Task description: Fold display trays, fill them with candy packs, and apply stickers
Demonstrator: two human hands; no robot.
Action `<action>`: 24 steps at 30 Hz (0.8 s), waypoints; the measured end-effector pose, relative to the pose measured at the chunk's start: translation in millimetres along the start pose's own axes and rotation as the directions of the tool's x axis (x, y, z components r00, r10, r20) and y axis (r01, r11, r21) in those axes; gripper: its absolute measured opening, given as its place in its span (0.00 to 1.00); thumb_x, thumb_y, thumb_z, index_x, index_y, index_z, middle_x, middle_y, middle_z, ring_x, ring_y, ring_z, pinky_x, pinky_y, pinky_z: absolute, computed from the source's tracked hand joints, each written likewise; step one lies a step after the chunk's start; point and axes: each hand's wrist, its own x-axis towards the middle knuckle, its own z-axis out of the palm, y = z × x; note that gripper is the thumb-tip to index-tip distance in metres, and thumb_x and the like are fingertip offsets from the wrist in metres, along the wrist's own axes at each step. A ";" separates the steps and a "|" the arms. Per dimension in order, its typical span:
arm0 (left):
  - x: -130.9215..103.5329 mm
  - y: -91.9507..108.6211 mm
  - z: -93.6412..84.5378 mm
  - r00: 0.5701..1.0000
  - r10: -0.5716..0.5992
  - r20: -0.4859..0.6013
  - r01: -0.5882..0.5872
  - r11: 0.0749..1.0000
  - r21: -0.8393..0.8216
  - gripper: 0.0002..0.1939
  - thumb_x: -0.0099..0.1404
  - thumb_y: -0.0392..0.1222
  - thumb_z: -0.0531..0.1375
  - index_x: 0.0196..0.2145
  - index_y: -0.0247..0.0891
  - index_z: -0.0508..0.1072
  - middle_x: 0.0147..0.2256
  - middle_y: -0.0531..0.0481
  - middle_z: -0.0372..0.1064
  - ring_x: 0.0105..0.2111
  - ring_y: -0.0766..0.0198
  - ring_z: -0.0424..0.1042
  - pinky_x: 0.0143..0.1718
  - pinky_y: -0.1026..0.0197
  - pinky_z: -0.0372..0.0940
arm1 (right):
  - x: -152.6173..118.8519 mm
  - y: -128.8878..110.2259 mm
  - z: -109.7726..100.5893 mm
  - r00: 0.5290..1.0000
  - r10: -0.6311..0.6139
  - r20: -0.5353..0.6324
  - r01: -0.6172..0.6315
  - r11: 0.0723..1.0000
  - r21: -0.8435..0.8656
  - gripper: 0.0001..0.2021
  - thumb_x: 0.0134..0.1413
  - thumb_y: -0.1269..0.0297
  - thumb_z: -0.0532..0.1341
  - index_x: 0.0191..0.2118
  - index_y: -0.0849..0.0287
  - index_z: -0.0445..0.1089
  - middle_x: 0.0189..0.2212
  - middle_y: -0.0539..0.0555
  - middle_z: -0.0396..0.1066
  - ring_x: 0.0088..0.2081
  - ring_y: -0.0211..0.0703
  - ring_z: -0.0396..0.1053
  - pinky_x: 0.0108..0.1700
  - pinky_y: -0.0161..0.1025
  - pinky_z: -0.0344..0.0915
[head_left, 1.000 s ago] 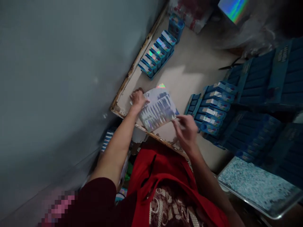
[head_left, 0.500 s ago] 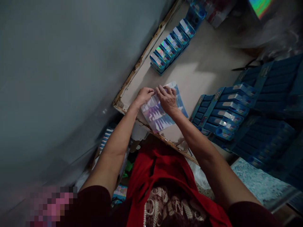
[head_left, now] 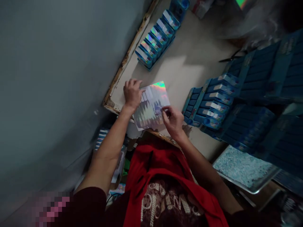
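Observation:
A shiny holographic sheet (head_left: 151,108), marked with rows of pale strips that look like stickers, lies at the near corner of the table. On its left edge rests my left hand (head_left: 133,94), thumb and bent fingers apart, the thumb touching the sheet. My right hand (head_left: 173,122) is closed in a pinch over the sheet's right side. A small bluish patch shows at its fingertips; I cannot tell whether it is a loose sticker or part of the sheet.
A row of blue boxes (head_left: 157,39) with shiny strips stands along the table's worn left edge. More blue boxes (head_left: 217,101) are stacked at the right, with dark scissors (head_left: 228,59) behind. Below them is a tray (head_left: 246,168) of pale blue bits. A wall (head_left: 59,78) rises at left.
My right hand has moved from the sheet's upper part down to its right side, now pinching. My left hand has opened at the left edge. The view has shifted, and the sheet's glare has changed.

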 end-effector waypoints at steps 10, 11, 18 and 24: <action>-133.3 61.6 48.8 0.853 -0.061 0.518 0.412 0.687 -0.599 0.25 0.47 0.59 0.79 0.34 0.38 0.82 0.33 0.46 0.82 0.32 0.61 0.79 0.40 0.58 0.75 | -60.7 0.3 -91.3 0.890 0.438 0.126 -0.444 0.771 0.457 0.16 0.56 0.47 0.70 0.34 0.56 0.78 0.20 0.46 0.68 0.22 0.38 0.61 0.26 0.35 0.55; -139.6 69.9 52.2 0.858 -0.067 0.510 0.402 0.705 -0.584 0.23 0.50 0.59 0.78 0.31 0.38 0.82 0.30 0.47 0.81 0.29 0.62 0.77 0.37 0.59 0.75 | -67.2 3.9 -97.4 0.874 0.469 0.123 -0.467 0.745 0.476 0.17 0.55 0.46 0.70 0.33 0.56 0.79 0.21 0.47 0.70 0.23 0.38 0.62 0.26 0.36 0.57; -153.7 139.4 77.0 0.929 -0.006 0.369 0.195 0.857 -0.478 0.15 0.59 0.55 0.72 0.29 0.41 0.85 0.25 0.50 0.78 0.23 0.65 0.73 0.27 0.63 0.69 | -81.3 31.8 -136.0 0.831 0.492 -0.258 -0.376 0.841 0.390 0.15 0.59 0.49 0.68 0.33 0.56 0.83 0.22 0.48 0.73 0.25 0.39 0.62 0.30 0.37 0.58; -140.3 165.2 98.0 0.922 0.041 0.386 0.134 0.900 -0.416 0.17 0.60 0.56 0.73 0.27 0.39 0.84 0.23 0.50 0.76 0.22 0.67 0.69 0.26 0.64 0.63 | -62.5 60.3 -152.4 0.817 0.473 -0.331 -0.393 0.876 0.281 0.16 0.59 0.48 0.70 0.32 0.57 0.82 0.20 0.47 0.69 0.24 0.38 0.61 0.29 0.37 0.53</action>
